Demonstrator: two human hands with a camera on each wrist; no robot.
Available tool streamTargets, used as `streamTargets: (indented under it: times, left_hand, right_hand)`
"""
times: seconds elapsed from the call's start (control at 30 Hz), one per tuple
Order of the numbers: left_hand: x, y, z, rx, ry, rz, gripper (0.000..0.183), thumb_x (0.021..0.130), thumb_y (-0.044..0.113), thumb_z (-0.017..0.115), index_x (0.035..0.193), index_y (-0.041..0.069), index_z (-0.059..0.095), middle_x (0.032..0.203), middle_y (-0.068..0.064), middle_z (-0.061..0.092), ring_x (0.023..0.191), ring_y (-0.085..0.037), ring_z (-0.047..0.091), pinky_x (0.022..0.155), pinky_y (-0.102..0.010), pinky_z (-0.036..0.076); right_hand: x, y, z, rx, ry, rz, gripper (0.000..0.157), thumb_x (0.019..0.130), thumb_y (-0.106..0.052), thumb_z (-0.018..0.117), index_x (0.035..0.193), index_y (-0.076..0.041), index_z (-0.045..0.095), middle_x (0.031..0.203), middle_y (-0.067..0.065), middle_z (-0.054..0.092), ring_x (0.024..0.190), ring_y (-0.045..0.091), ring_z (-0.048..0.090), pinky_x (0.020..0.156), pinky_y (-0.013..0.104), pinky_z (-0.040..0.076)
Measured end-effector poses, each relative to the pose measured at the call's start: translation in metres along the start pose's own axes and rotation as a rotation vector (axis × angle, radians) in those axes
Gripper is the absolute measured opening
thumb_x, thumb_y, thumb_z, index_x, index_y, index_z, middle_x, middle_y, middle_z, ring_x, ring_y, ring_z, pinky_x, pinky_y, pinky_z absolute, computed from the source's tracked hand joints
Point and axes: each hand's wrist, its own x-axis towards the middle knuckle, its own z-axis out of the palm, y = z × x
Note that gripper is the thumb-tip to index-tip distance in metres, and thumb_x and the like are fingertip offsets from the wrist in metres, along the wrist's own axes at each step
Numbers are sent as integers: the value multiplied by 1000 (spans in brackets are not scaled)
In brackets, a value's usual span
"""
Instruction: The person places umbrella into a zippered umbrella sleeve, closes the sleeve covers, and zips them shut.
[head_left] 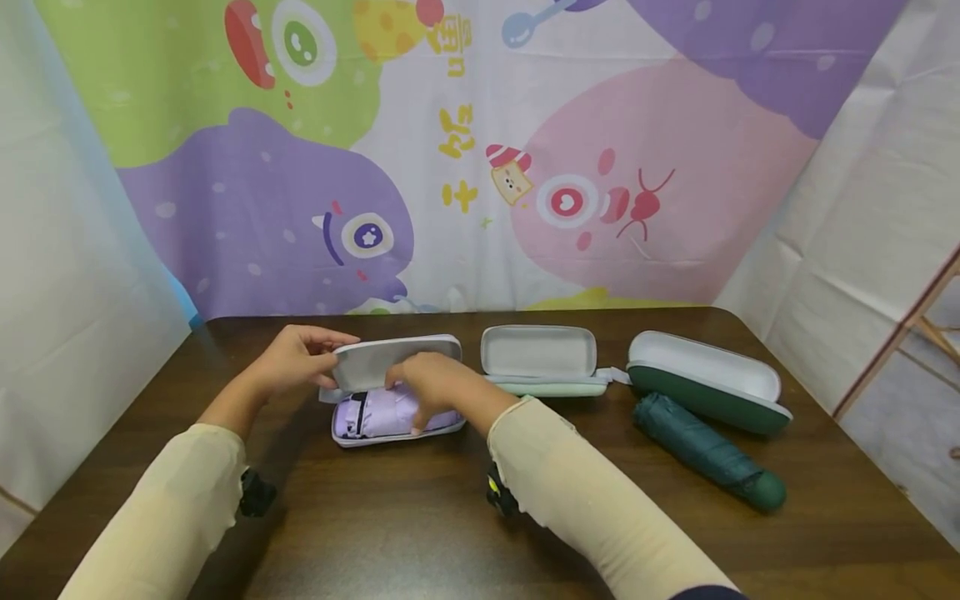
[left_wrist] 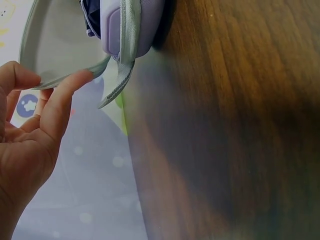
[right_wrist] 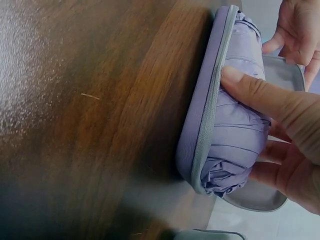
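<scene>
While your right hand (head_left: 433,385) presses its straight fingers (right_wrist: 250,90) down on the folded lilac fabric umbrella (right_wrist: 235,135), that umbrella already lies inside the lower shell of the lilac hard zip case (head_left: 397,432), lengthwise and filling it nearly end to end. The thumb lies along the umbrella's top, close to the zip edge, and the other fingers reach around its far side toward the lid; nothing is pinched, it is a flat hold-down. Your left hand (head_left: 296,360) pinches the left end of the grey-lined lid (head_left: 397,360) between thumb and fingertips (left_wrist: 75,80), holding it half raised over the umbrella, with the case's woven pull tab (left_wrist: 116,82) hanging just beside those fingertips.

By the look of it, the loading of this case is done and the closing is not: the lid stands tilted up, and your right fingers lie between it and the umbrella.

Further out on the dark wooden counter (head_left: 375,533), a pale green hard case (head_left: 542,360) stands open, with nothing in it as far as the head view shows. Beyond that, to the right, a dark green hard case (head_left: 705,383) also lies open, and a folded dark green umbrella (head_left: 708,450) rests on the counter just in front of it, outside its case.
</scene>
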Motion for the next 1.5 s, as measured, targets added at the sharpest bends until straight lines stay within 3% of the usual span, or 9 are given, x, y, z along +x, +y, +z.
streamTargets:
  times: [0.2,0.43,0.67,0.77,0.87,0.93,1.2,1.33,1.5]
  left_hand:
    - [3,3,2,18,-2,8,36,85,-10,57,121,-11,62,103,-27,64,84,-27,63,62,-40,59]
    - [2,2,6,114,19,36,35,82,-11,58,117,-10,63,97,-23,65,81,-27,63,59,-39,59]
    - [1,6,9,280,10,81,33,77,-12,60,109,-5,64,95,-19,67,79,-24,62,55,-36,57]
    - [0,10,10,363,0,118,31,73,-12,62,102,-1,63,92,-14,67,79,-22,59,60,-32,54]
    - [-1,14,12,435,-16,151,32,70,-13,64,98,3,61,88,-8,66,78,-21,57,66,-31,49]
    - [-2,17,12,456,-35,161,36,68,-15,65,99,4,61,88,-6,65,80,-21,58,68,-33,49]
    - [-11,23,15,528,-129,209,51,68,-15,65,113,8,70,97,-2,69,86,-19,57,74,-35,49]
    - [-16,25,18,553,-158,248,48,69,-14,68,111,9,72,98,2,69,83,-16,55,71,-31,48]
    - [-21,27,19,534,-198,224,47,69,-15,67,110,8,71,100,0,69,84,-17,57,70,-31,49]
  right_hand:
    - [-6,3,1,-12,-19,-14,73,68,-37,89,131,-16,59,119,3,64,110,18,58,96,27,43]
    - [-23,13,-5,94,41,-72,69,71,-34,88,129,-12,60,123,6,61,116,20,54,101,28,40]
    - [-39,21,-24,111,257,-35,41,81,-21,80,118,-10,66,116,6,61,101,19,59,89,32,47]
    - [-45,27,-30,96,366,-1,30,83,-16,75,111,-10,67,109,4,62,93,19,60,82,33,50]
    - [-50,32,-34,85,418,37,25,85,-15,73,109,-10,67,108,2,62,94,19,60,80,34,51]
    - [-52,35,-36,85,403,53,28,85,-17,74,112,-10,66,110,3,61,98,20,59,81,35,50]
    - [-52,40,-30,154,145,19,51,85,-19,76,131,-6,59,129,8,58,122,23,52,103,35,40]
    - [-52,40,-23,142,127,-1,47,82,-13,77,126,-5,62,123,9,62,114,23,56,99,35,43]
    - [-52,38,-20,88,154,-51,32,82,-6,72,113,-6,67,108,7,66,100,20,60,91,34,47]
